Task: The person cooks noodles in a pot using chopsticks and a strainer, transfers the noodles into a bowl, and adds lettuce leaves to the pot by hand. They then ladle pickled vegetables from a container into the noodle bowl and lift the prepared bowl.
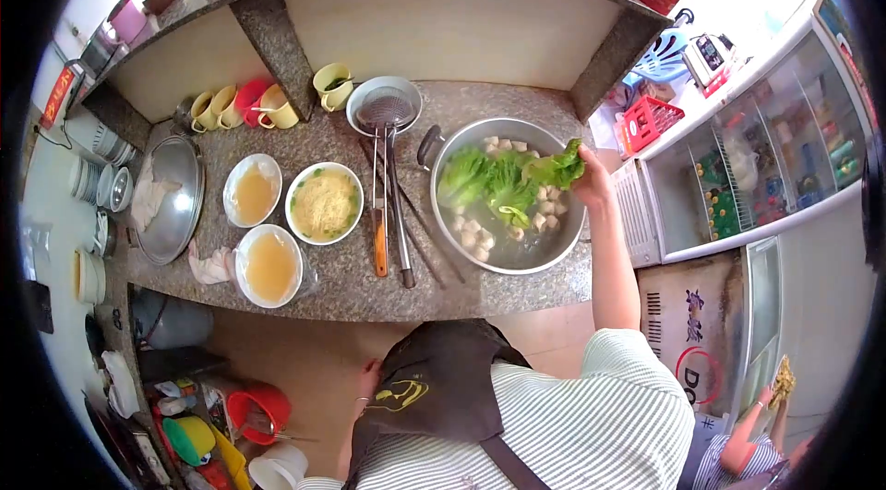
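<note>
My right hand [594,178] is closed on a green lettuce leaf [556,167] over the right rim of a wide metal pot [580,230]. More lettuce [508,184] lies in the pot's cloudy liquid, with pale meatball-like pieces [475,236] around it. Hanging low beside the dark apron [434,379], my left hand [371,374] is only partly visible, its fingers mostly hidden. Left of the pot, a mesh strainer [386,109] rests in a metal bowl [413,95], its handle stretching toward the counter's front.
A bowl of noodles [325,202] and two bowls of broth [252,193] [269,266] stand on the granite counter. Farther left are a large metal lid [175,213] and several cups [251,101]. A glass-door fridge [775,144] stands right; another person's arm [741,442] shows lower right.
</note>
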### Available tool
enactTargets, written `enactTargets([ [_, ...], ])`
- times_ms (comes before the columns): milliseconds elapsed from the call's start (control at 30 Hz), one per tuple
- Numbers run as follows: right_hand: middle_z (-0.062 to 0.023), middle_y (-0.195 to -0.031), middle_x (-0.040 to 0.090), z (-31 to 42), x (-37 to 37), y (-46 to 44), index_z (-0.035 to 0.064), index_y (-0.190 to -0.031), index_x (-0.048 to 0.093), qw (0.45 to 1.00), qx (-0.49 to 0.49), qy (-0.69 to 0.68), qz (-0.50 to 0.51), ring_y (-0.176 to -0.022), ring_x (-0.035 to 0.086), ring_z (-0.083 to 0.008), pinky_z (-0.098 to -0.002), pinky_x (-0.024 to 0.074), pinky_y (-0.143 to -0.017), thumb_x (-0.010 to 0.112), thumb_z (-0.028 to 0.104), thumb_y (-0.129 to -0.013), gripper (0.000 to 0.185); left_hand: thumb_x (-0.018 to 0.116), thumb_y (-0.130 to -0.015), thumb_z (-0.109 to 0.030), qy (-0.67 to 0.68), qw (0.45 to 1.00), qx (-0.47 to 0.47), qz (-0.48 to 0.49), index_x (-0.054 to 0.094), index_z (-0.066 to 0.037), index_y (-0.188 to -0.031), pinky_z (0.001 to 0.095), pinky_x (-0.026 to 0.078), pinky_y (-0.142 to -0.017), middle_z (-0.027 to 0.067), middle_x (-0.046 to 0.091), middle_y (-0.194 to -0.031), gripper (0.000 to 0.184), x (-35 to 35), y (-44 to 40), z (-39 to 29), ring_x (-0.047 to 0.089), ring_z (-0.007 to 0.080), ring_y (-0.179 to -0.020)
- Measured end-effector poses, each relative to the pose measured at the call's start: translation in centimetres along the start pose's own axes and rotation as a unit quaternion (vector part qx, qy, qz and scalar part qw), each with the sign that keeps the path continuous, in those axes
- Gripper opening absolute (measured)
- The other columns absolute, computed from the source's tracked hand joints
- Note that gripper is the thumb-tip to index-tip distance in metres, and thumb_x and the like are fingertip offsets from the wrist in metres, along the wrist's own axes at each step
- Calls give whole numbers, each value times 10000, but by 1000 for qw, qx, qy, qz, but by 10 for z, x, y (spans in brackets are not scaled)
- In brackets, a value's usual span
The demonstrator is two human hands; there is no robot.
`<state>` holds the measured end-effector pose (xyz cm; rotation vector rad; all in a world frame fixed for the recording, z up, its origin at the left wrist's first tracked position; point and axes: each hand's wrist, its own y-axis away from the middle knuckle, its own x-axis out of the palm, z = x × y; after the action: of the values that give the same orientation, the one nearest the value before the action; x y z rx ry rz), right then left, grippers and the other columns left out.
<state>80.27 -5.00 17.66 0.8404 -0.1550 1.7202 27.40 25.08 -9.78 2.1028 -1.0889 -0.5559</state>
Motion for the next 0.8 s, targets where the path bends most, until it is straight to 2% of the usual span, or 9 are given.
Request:
enactTargets([
  [367, -71, -967, 588, -9, -18, 2, 61, -1019, 537, 989, -27, -138, 56, -905, 565, -213, -366, 445, -847, 554, 147, -838, 201, 585, -814, -254, -9, 998, 1, -59, 571, -7, -970, 253, 441, -531, 44, 554, -793, 293, -1, 4, -13, 521, 121, -633],
  [467, -75, -968, 573, -11, -11, 10, 52, -1014, 557, 944, -19, -248, 215, -911, 550, -206, -341, 457, -819, 552, 143, -838, 198, 593, -808, -258, -51, 997, -27, -54, 586, -9, -936, 247, 434, -527, 30, 550, -742, 280, 2, 16, -33, 509, 103, -623],
  [533, -57, -904, 547, -14, 1, 19, 51, -971, 567, 945, -20, -258, 198, -842, 531, -192, -314, 458, -752, 541, 133, -844, 154, 599, -804, -260, -113, 992, -35, -33, 594, -14, -916, 243, 430, -523, 22, 547, -715, 271, 13, 17, -64, 503, 95, -620],
  [600, -33, -826, 499, -20, 3, 18, 53, -944, 557, 881, 64, -364, 295, -756, 486, -171, -296, 436, -695, 518, 126, -855, 121, 602, -805, -257, -105, 994, -18, 7, 603, -11, -899, 233, 439, -565, 9, 553, -692, 263, 38, 19, -104, 516, 91, -653],
  [633, -21, -776, 459, -22, 11, 25, 58, -920, 541, 904, 27, -316, 287, -715, 446, -158, -285, 411, -655, 491, 121, -868, 96, 599, -818, -228, -60, 992, 114, 8, 600, -6, -929, 235, 450, -639, 24, 586, -764, 249, 46, -17, -91, 535, 100, -713],
  [667, -21, -776, 459, -24, 17, 30, 58, -920, 541, 904, 33, -316, 287, -715, 446, -158, -285, 411, -655, 491, 121, -868, 96, 595, -829, -185, -43, 985, 152, 69, 583, -9, -988, 252, 450, -755, 51, 608, -899, 238, 68, 2, -148, 555, 117, -825],
  [700, -21, -776, 457, -28, 22, 34, 59, -921, 536, 885, 53, -359, 292, -726, 446, -155, -281, 409, -654, 484, 118, -869, 94, 575, -841, -173, -17, 973, 217, 81, 572, -35, -989, 219, 429, -633, 19, 585, -879, 203, 99, 28, -206, 518, 90, -719],
  [767, -20, -767, 451, -38, 26, 38, 62, -911, 531, 841, 98, -436, 305, -727, 451, -155, -277, 403, -644, 471, 94, -863, 83, 588, -830, -129, -16, 940, 302, 155, 478, -22, -1153, 293, 408, -903, 90, 525, -1167, 358, 142, 50, -279, 504, 176, -1071],
  [800, -20, -767, 451, -43, 29, 42, 62, -911, 531, 840, 105, -436, 304, -727, 451, -155, -277, 403, -644, 471, 94, -863, 83, 613, -801, -134, -48, 921, 349, 164, 449, -35, -1186, 336, 394, -928, 116, 511, -1178, 430, 165, 68, -313, 491, 226, -1092],
])
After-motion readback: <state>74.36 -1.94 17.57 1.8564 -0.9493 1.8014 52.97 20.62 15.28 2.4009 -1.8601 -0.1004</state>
